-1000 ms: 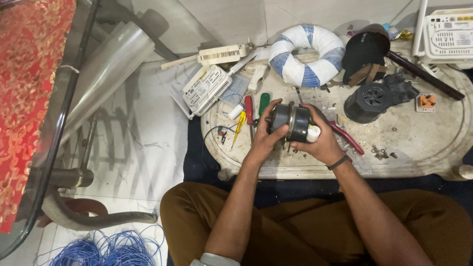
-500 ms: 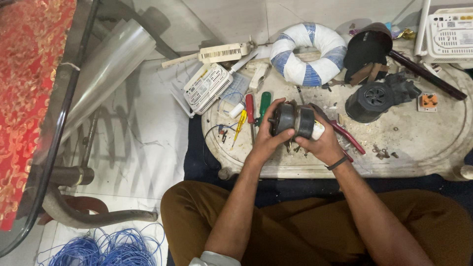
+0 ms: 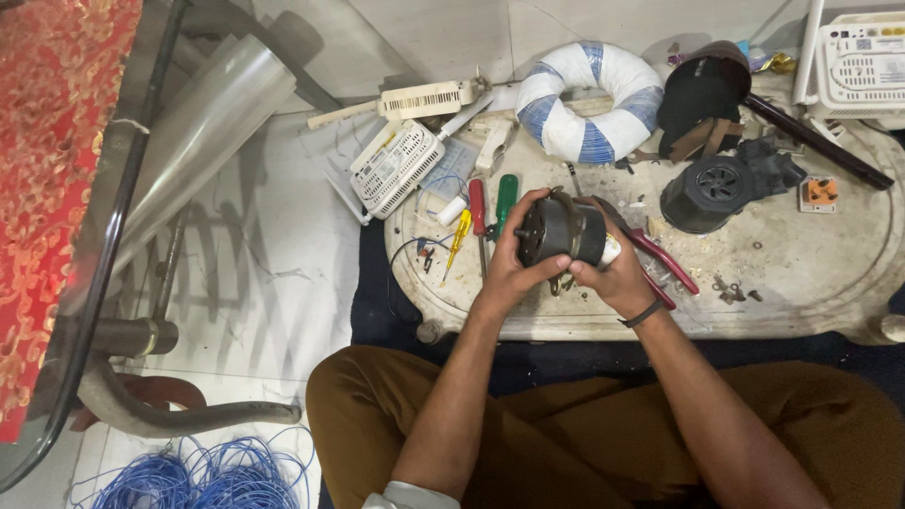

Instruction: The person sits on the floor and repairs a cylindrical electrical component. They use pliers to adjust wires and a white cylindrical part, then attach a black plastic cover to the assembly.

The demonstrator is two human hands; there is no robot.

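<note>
Both hands grip one dark round motor just above the near edge of the pale surface: the left hand has slid round its shaft end and the right hand now hides the white part seen a second ago, fingers closed, so the motor has turned in the grasp. Beyond lie three screwdrivers – yellow, red, green – and red-handled pliers; farther off, one black fan housing and one blue-and-white ring.

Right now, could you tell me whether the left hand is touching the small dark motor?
Touching. The head view shows the left hand wrapped around one end of the motor, fingers pressed against its casing, with the right hand gripping the other end.
</note>
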